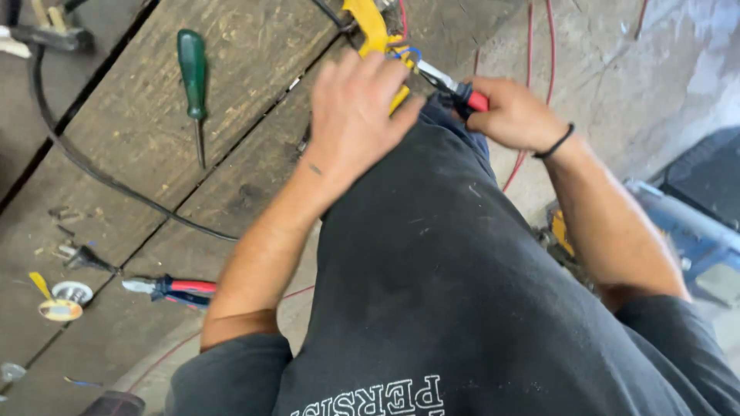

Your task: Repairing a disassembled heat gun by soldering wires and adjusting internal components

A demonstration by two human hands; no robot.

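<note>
The left hand (353, 115) closes its fingers around a yellow plastic part (372, 29) with blue wire, far on the worn wooden plank bench (139, 139). Just to its right, the right hand (515, 114) grips red-and-black-handled pliers (456, 88), nose at the wire. A green-handled screwdriver (193, 77) lies well to the left.

Green screwdriver (193, 77), black cable (92, 173), perhaps cutters (171, 289) lie on planks (139, 131).

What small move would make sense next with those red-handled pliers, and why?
Probably a gentle squeeze and pull. The right hand holds the red-handled pliers with their tip at the blue wire, while the left hand steadies the yellow part. Whether the tip already grips the wire is unclear.
</note>
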